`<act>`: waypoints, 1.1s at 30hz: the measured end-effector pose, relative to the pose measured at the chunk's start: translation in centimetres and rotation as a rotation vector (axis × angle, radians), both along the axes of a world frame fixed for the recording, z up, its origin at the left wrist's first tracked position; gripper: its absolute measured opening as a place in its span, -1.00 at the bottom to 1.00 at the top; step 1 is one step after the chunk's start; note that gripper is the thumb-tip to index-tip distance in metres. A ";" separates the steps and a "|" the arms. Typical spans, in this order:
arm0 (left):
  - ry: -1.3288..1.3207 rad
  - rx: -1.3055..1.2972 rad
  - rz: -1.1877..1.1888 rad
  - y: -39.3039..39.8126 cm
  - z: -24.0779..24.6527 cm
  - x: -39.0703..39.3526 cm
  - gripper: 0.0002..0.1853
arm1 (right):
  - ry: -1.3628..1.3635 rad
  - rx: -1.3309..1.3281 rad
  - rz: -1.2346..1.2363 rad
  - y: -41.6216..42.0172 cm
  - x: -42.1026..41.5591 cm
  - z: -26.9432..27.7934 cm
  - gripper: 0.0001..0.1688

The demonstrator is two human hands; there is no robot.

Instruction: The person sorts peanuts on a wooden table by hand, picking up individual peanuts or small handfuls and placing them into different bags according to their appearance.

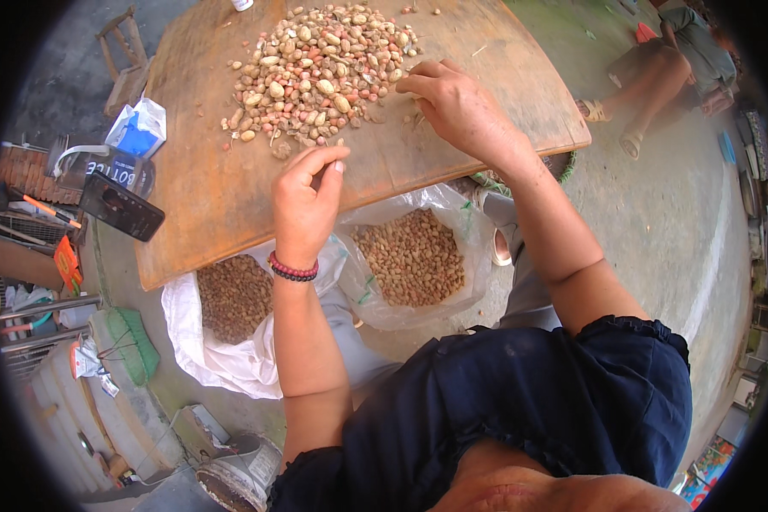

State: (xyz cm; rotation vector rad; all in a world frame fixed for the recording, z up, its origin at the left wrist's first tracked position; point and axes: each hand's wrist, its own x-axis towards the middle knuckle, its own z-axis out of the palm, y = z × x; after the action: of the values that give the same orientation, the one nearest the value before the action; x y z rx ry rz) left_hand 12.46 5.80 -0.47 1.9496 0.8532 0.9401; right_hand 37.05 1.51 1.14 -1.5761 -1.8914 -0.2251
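Observation:
A heap of peanuts, some in pale shells and some bare reddish kernels, lies on the wooden table. At the heap's near edge is my left hand, its thumb and forefinger close together. Whether something small sits between those fingertips cannot be told. My right hand hovers by the heap's right side, palm down, fingers bent and apart, with bits of shell near the thumb. Below the table's front edge are a clear plastic bag of peanuts and a white sack holding more peanuts.
On the left of the table are a phone, a dark bottle and a blue-and-white packet. A wooden chair stands beyond them. Another person sits at the upper right. A green basket is at lower left.

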 end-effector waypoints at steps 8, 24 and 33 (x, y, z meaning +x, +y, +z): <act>-0.010 0.023 0.006 0.1 -0.1 0.2 -0.84 | 0.174 -0.172 0.045 0.0 0.4 0.3 -0.81; -0.025 0.135 0.099 0.6 -0.5 0.4 -0.79 | 0.008 -0.076 0.189 0.9 -2.2 -1.6 -0.37; 0.118 0.286 0.093 0.0 -0.4 1.2 -0.80 | 0.014 0.051 0.109 2.6 -3.9 -4.8 -0.39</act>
State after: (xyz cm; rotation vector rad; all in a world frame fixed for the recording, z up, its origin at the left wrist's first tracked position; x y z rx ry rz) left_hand 13.70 5.80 -0.83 2.2440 0.9246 1.0568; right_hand 33.19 4.07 -3.66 -1.4326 -1.9388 -0.2123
